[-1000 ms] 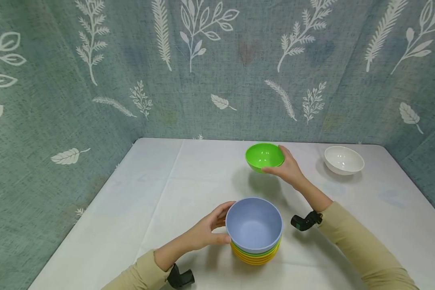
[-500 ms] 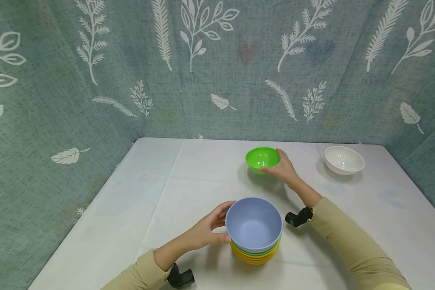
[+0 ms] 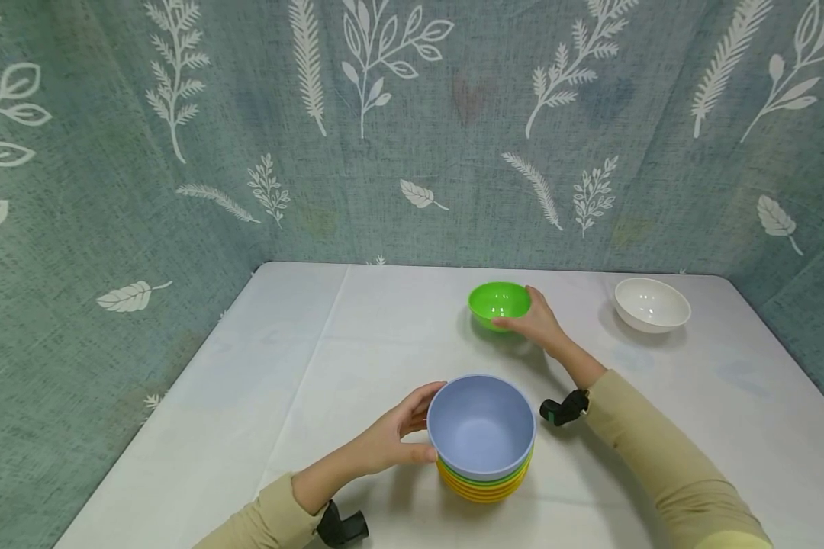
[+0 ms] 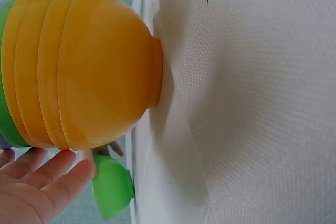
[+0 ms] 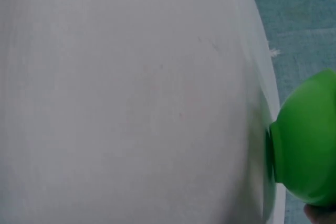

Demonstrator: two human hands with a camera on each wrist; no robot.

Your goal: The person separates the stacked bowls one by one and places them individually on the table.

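Near the table's front, a light blue bowl (image 3: 481,427) tops a nested stack, with green below it and several yellow-orange bowls (image 4: 100,72) at the bottom. My left hand (image 3: 391,435) lies along the stack's left side, with fairly straight fingers touching the bowls. Farther back, my right hand (image 3: 539,320) holds a bright green bowl (image 3: 498,301) at its right side, thumb on the near side and fingers at the far rim. The right wrist view shows this bowl's foot very low over the cloth; whether it touches I cannot tell. Most of that hand is out of the right wrist view.
A white bowl (image 3: 652,305) stands upright at the back right. White cloth (image 3: 357,335) covers the table, and patterned green-grey fabric (image 3: 412,198) hangs behind and at the sides. Each wrist wears a black camera mount (image 3: 564,408).
The right hand has lowered the green bowl toward the cloth and drawn slightly left with it. The left hand and the stack have stayed in place.
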